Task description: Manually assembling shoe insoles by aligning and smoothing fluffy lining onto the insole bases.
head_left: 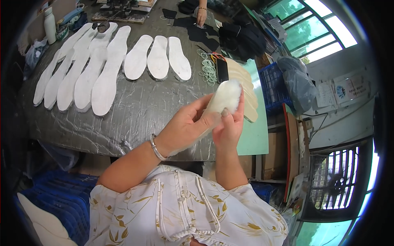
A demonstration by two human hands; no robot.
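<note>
Between my two hands, above the table's front right part, is a white fluffy insole (225,96) held up on a slant. My left hand (191,121) wraps its near end, the wrist wearing a silver bangle. On the other side my right hand (230,127) grips it, thumb pressed on the fleece and fingers behind. Further left, several white insoles (107,84) lie in overlapping rows. Three more, including a white insole (158,57), lie side by side nearer the middle. Beyond my hands a stack of cream insole-shaped sheets (250,96) is partly hidden by the held insole.
Pale green bands (208,70) and a black phone-like slab (222,70) lie past my hands. Another person's hand (201,17) touches black cut pieces (197,33) at the far side. A green sheet (256,141) and blue crate (274,84) stand right; a white bottle (49,25) far left.
</note>
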